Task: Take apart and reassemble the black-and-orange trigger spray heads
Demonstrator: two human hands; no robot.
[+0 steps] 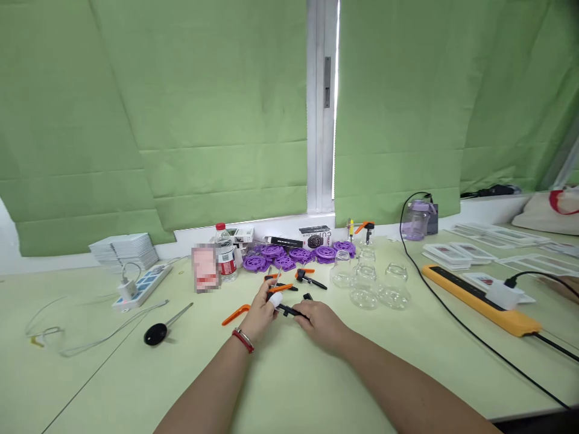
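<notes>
My left hand (261, 312) and my right hand (324, 324) meet over the middle of the table. Between them is a slim black plastic part (287, 310), with fingers of both hands closed on its ends. A white cover (275, 299) wraps the thumb of the left hand. Beside that hand an orange handle (236, 314) lies on the table. Just beyond the hands are more orange-and-black pieces with thin metal rods, and a black piece (313, 279) points to the right. The fingers partly hide the held part.
Purple plastic discs (256, 263) lie in a row at the back, near a red-capped bottle (227, 253). Several clear glass jars (364, 288) stand right of centre. An orange power strip (479, 301) with cables lies right; a black ladle-like piece (156, 334) lies left. Another person's hand (561, 286) shows at far right.
</notes>
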